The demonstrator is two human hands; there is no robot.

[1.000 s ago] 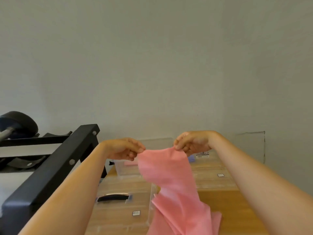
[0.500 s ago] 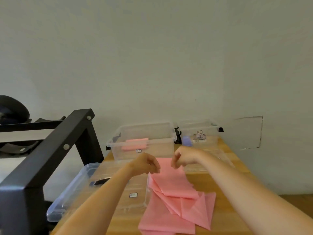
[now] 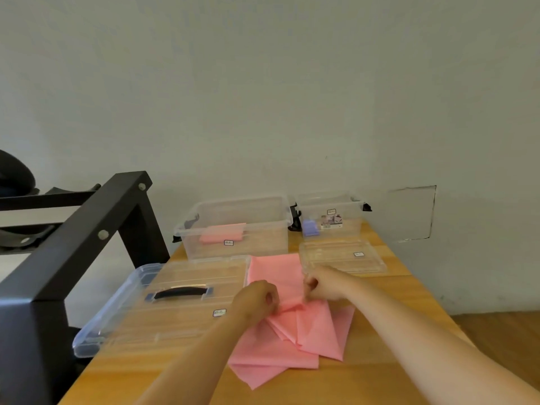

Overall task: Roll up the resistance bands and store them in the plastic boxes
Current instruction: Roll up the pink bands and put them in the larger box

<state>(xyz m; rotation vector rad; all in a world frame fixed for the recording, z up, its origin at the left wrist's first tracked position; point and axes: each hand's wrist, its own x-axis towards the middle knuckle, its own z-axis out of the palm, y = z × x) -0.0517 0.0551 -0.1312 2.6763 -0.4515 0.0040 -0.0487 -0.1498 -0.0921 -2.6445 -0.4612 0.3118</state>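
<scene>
The pink resistance band [image 3: 295, 337] lies in loose folds on the wooden surface [image 3: 403, 299]; thin, limp, likely slippery, best taken at an end's corners. The left hand [image 3: 257, 299] and right hand [image 3: 325, 283] pinch its edge, fingers clamped on it. Beyond, a clear plastic box [image 3: 263, 242] holds a second pink band [image 3: 223, 233].

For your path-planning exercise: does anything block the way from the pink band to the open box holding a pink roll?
Nothing visible does. The left hand and right hand pinch the band, which lies right before the box; its lid lies aside, to the left.
</scene>
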